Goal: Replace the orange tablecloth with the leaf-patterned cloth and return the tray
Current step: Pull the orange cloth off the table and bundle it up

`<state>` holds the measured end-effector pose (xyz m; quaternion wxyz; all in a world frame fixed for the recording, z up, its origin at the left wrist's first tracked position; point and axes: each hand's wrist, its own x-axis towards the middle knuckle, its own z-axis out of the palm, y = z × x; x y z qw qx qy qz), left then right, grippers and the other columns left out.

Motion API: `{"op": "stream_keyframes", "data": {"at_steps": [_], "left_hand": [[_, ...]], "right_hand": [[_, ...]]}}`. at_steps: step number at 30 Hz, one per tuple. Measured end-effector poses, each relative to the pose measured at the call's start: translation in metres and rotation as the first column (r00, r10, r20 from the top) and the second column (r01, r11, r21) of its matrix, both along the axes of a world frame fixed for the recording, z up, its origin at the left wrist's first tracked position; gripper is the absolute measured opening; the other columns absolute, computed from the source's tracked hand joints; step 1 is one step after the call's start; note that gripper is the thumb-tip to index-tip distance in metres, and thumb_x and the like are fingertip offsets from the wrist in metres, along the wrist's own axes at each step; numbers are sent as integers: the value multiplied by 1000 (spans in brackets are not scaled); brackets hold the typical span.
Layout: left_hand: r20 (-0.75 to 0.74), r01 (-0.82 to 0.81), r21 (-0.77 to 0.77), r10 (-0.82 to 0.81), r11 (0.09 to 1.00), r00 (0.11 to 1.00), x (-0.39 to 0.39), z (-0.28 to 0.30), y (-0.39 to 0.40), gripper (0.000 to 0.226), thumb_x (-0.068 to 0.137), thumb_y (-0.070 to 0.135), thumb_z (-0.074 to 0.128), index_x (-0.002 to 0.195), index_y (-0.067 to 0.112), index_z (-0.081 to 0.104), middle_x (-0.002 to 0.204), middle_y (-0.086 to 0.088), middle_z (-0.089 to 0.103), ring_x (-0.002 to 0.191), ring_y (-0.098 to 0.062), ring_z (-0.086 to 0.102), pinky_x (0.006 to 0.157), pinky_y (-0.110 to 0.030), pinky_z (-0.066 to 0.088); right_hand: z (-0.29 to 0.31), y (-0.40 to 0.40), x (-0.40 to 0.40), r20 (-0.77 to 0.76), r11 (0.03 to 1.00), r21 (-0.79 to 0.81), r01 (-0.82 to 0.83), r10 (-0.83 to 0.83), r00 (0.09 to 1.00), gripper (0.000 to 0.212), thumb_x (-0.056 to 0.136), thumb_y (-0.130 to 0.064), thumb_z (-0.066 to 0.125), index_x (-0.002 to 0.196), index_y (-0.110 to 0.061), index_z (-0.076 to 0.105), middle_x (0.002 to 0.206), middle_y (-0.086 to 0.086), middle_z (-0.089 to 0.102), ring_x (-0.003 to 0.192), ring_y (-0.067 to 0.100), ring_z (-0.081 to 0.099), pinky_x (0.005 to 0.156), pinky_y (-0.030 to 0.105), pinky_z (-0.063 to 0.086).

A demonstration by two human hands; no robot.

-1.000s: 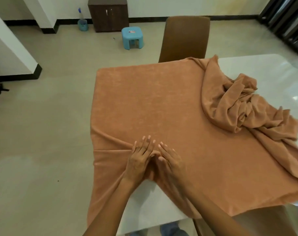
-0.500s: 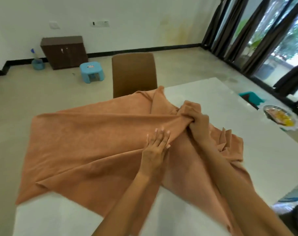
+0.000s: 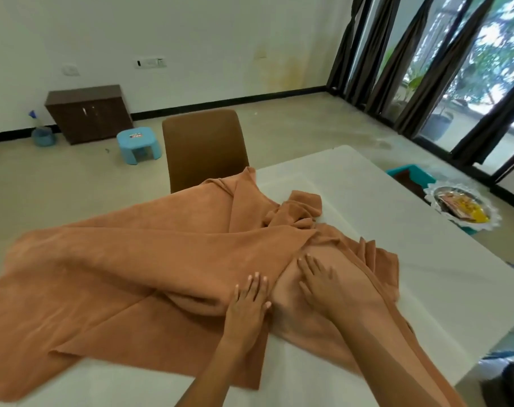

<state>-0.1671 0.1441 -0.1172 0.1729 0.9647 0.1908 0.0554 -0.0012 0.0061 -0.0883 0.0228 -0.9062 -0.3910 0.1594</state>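
Observation:
The orange tablecloth (image 3: pixel 126 259) lies partly gathered on the white table (image 3: pixel 411 259), folded over itself with a bunched heap toward the middle. My left hand (image 3: pixel 248 304) rests flat on a fold of the cloth, fingers straight. My right hand (image 3: pixel 323 283) lies flat on the cloth just to its right, fingers spread. The tray (image 3: pixel 461 208), a scalloped silver plate with yellow and orange contents, sits beyond the table's far right edge on a teal stand. No leaf-patterned cloth is in view.
A brown chair (image 3: pixel 204 148) stands at the table's far side. On the floor behind are a blue stool (image 3: pixel 138 143), a dark wooden cabinet (image 3: pixel 88 113) and a blue bottle (image 3: pixel 42 133). Curtained glass doors (image 3: pixel 455 69) line the right.
My right hand let go of the bunched cloth at the middle and came back beside my left hand, now flat. The pulled-over cloth lies heaped on the table. The view tilted up.

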Motion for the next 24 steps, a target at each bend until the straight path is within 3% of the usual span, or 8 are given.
{"op": "stream_keyframes", "data": {"at_steps": [2,5,8,12,14,18,20,24], "left_hand": [[-7,-9,18,9,1000,1000,-11,0,-3,61,102,42,8,136,13,49,140,-7,49,129,-21,45,102,-38,38],[47,-73,35,71,997,996,-32,3,1,55,102,39,14,142,11,41,147,-8,39,137,-18,28,109,-33,22],[91,-200,22,197,980,976,-63,5,22,54,102,36,17,142,9,40,148,-10,37,139,-18,26,111,-33,18],[77,-407,-16,407,913,910,-109,7,65,58,103,36,13,138,3,44,145,-13,40,136,-25,34,113,-36,16],[78,-492,-22,492,870,867,-134,9,87,60,103,36,11,137,1,45,145,-14,41,137,-25,32,114,-35,12],[81,-589,-7,588,808,805,-185,3,129,60,103,36,11,138,1,44,146,-15,39,137,-27,32,112,-37,15],[92,-626,5,623,779,776,-207,-6,150,60,103,38,10,139,2,43,148,-13,36,139,-24,27,112,-38,16],[104,-672,7,667,741,737,-236,-26,188,60,102,40,13,141,3,39,151,-12,30,139,-24,26,112,-40,18]], "right_hand": [[5,12,-8,57,976,218,7,-20,998,76,84,-54,8,149,-16,18,158,4,11,144,20,13,115,44,11],[10,51,-24,128,916,401,-7,-49,991,63,90,-49,22,138,-14,42,148,10,36,138,23,31,109,48,28],[13,105,-50,189,885,460,-75,-15,982,51,91,-42,33,128,-13,52,139,12,49,131,23,37,100,54,38],[6,175,-102,155,882,435,-180,124,980,56,90,-49,33,127,-13,55,138,12,50,129,28,46,97,56,40],[-1,208,-131,121,885,390,-255,225,967,66,89,-58,27,132,-13,51,142,12,45,133,29,40,100,59,36],[-14,273,-187,36,869,339,-361,371,928,104,74,-80,-9,146,-15,28,154,12,24,143,30,19,110,58,17],[-20,303,-208,13,865,299,-402,418,908,107,68,-86,-6,149,-20,16,158,10,8,145,30,6,111,59,7],[-33,351,-230,19,826,211,-522,530,848,115,56,-95,22,149,-33,-3,155,7,-22,140,32,-22,107,64,-7]]}}
